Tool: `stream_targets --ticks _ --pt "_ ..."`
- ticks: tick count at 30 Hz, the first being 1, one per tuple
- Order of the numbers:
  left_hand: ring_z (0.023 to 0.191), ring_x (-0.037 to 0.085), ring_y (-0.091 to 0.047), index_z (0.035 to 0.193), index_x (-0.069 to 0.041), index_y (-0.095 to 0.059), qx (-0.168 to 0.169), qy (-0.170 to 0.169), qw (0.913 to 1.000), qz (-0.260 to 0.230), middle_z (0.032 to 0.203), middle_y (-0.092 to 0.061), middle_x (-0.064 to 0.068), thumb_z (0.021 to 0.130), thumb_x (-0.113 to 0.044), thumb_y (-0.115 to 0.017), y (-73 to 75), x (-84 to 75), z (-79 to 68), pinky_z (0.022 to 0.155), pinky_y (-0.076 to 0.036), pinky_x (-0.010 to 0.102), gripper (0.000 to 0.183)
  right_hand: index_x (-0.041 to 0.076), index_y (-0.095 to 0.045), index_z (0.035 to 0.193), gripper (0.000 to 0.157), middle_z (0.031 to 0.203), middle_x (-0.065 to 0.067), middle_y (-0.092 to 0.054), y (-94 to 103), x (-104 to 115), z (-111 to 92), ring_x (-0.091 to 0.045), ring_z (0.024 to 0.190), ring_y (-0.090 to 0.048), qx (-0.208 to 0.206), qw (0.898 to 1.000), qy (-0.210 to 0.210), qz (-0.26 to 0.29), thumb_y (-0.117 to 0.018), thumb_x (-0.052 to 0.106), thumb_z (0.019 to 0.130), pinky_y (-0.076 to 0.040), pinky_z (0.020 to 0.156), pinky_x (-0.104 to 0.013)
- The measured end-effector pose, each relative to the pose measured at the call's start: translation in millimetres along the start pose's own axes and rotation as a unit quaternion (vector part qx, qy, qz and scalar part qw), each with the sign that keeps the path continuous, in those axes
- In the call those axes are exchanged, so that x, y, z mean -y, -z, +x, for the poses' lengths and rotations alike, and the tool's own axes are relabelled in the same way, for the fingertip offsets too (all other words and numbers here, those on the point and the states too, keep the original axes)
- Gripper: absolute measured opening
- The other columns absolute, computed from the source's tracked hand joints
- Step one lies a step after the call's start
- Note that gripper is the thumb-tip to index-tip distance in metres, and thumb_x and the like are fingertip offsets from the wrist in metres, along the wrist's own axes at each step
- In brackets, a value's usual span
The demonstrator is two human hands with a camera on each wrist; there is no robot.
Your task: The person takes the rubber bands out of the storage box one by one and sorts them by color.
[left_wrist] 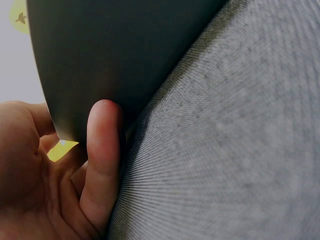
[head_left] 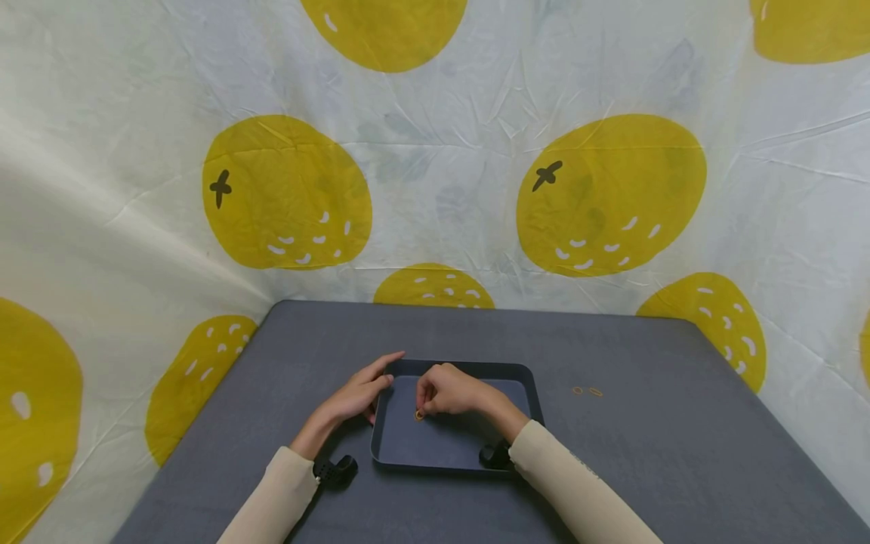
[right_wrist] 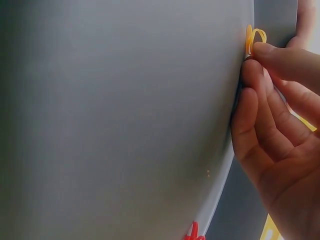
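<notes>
My right hand (head_left: 451,391) is over the inside of a dark shallow tray (head_left: 435,467). Thumb and forefinger pinch a yellow rubber band (right_wrist: 258,36) close to the tray's floor. Another yellow loop (right_wrist: 248,39) shows right beside it; whether it is a separate band I cannot tell. At the tray's far left corner, my left hand (head_left: 355,397) holds the side wall, thumb at the rim and a finger (left_wrist: 103,145) against the outside. A small red looped thing (right_wrist: 194,232) shows at the lower edge of the right wrist view.
Two thin yellow-orange rubber bands (head_left: 577,391) (head_left: 596,392) lie on the grey table (head_left: 652,453) right of the tray. A white curtain (head_left: 442,189) with yellow fruit prints hangs behind and beside the table.
</notes>
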State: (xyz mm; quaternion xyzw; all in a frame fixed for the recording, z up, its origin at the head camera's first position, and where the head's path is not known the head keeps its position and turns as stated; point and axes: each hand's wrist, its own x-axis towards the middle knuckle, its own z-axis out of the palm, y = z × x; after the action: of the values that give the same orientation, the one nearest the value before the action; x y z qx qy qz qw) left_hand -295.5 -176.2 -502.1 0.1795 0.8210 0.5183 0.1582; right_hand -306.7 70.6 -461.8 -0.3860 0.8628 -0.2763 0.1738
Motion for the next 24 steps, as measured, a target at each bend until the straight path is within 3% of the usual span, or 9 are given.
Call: stream_targets --ticks 8,15,24 --pt "0.046 0.018 -0.056 0.163 -0.036 -0.032 -0.004 0.01 0.9999 0.001 0.126 -0.062 0.02 0.113 -0.024 -0.041 0.0 -0.3 1.4 0.048 -0.058 0.041 0.051 0.016 -0.076 0.082 0.015 0.079 0.005 -0.074 2.5 2.2 -2.4 -0.003 0.066 -0.063 -0.007 1.0 -0.002 0.004 -0.074 0.003 0.092 -0.053 0.061 -0.021" --pt "0.045 0.018 -0.055 0.164 -0.031 -0.03 0.0 0.005 1.0 0.001 0.134 -0.06 0.022 0.114 -0.023 -0.04 0.9 -0.5 1.3 0.048 -0.058 0.042 0.052 0.013 -0.077 0.083 0.013 0.079 0.004 -0.073 5.7 3.3 -3.2 -0.004 0.065 -0.061 -0.011 1.0 -0.002 0.01 -0.072 0.003 0.091 -0.052 0.061 -0.02" --pt "0.045 0.018 -0.055 0.164 -0.032 -0.03 0.0 0.006 1.0 0.004 0.131 -0.061 0.022 0.114 -0.024 -0.04 1.2 2.1 2.0 0.048 -0.058 0.041 0.052 0.014 -0.078 0.085 0.014 0.079 0.005 -0.074 4.3 2.2 -3.3 -0.002 0.065 -0.062 -0.008 1.0 0.008 -0.002 -0.071 0.003 0.091 -0.052 0.062 -0.02"
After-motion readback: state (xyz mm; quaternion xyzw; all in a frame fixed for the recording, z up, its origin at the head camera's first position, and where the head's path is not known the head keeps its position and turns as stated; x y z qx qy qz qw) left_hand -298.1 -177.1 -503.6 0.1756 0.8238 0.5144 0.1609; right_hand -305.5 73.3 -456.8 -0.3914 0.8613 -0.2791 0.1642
